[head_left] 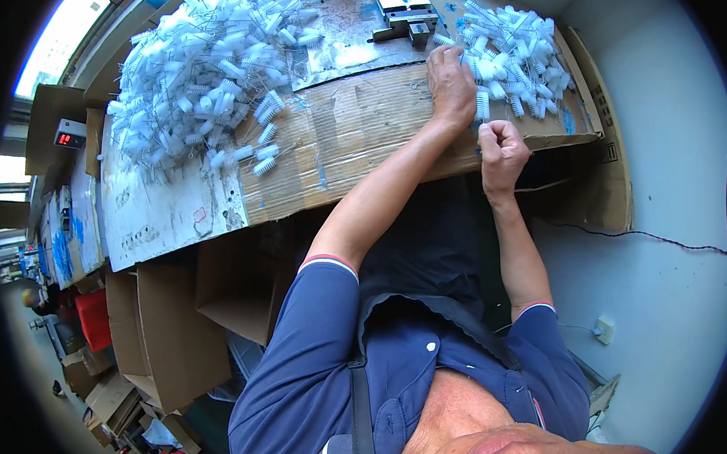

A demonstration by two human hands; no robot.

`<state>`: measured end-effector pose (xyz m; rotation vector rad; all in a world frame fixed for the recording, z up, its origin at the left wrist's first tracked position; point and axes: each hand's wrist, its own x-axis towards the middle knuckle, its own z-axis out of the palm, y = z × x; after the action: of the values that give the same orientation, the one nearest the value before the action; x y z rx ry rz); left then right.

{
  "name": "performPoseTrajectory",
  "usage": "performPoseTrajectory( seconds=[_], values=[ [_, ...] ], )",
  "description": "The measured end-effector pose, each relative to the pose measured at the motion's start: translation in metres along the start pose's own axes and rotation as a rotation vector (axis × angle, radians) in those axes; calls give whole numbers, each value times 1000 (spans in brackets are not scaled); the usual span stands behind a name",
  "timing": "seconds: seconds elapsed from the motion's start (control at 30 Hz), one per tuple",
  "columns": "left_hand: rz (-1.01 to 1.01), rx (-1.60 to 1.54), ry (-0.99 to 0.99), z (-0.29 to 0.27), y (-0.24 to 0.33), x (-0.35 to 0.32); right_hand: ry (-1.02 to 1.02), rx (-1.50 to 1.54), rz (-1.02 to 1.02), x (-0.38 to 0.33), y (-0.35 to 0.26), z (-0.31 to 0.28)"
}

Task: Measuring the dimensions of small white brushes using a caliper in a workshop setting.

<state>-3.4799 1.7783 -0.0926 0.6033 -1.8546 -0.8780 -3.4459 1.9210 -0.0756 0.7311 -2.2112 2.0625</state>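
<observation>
Small white bristle brushes with thin wire stems lie in a large heap [206, 80] on the left of the bench and a smaller heap [518, 57] on the right. My left hand [452, 88] rests by the smaller heap's left edge, fingers bent and closed; what they hold, if anything, is hidden. One brush [443, 39] lies just beyond its fingertips. Nearer me, my right hand [503, 154] is closed in a fist at the bench's front edge. A small white brush [482, 106] sticks up right above its fingers, its stem apparently inside the fist.
Cardboard [352, 139] covers the bench's front. A metal fixture [404, 17] stands at the back between the heaps, on a worn metal plate [333, 48]. Open cardboard boxes [175, 330] are below left. A white wall [665, 136] closes off the right, and a small red-digit display [70, 134] sits far left.
</observation>
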Motion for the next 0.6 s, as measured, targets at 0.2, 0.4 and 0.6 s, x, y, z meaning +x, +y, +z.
performPoseTrajectory(
  seconds=[0.2, 0.4, 0.6],
  values=[
    [55, 36, -35, -90, -16, 11, -167, -113, -159, 7, -8, 4],
    [167, 359, -58, -237, -38, -18, -430, -403, -237, 21, -4, 34],
    [326, 529, -224, -323, -90, -11, -214, -588, -290, 35, 2, 42]
  ],
)
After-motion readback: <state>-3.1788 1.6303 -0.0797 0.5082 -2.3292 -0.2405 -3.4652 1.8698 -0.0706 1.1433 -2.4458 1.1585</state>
